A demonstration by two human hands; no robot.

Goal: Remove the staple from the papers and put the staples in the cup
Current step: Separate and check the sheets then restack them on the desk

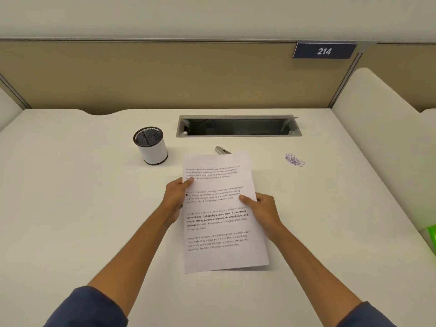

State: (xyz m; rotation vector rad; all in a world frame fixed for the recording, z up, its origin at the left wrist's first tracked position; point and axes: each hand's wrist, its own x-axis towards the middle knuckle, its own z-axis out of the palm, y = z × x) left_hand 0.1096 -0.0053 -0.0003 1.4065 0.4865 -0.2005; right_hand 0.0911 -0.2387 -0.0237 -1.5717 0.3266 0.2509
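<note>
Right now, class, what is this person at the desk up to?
A person holds a white printed sheaf of papers by its side edges, the left hand and the right hand each pinching it, thumbs on top. A black-rimmed white mesh cup stands on the white desk beyond, to the left. A small silver tool lies just behind the papers. No staple is visibly out yet.

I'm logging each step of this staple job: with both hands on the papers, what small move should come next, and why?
Probably free the right hand and reach for the metal tool that pokes out behind the papers. Both hands, the left hand too, only hold the sheets; no staple is out yet for the cup.
</note>
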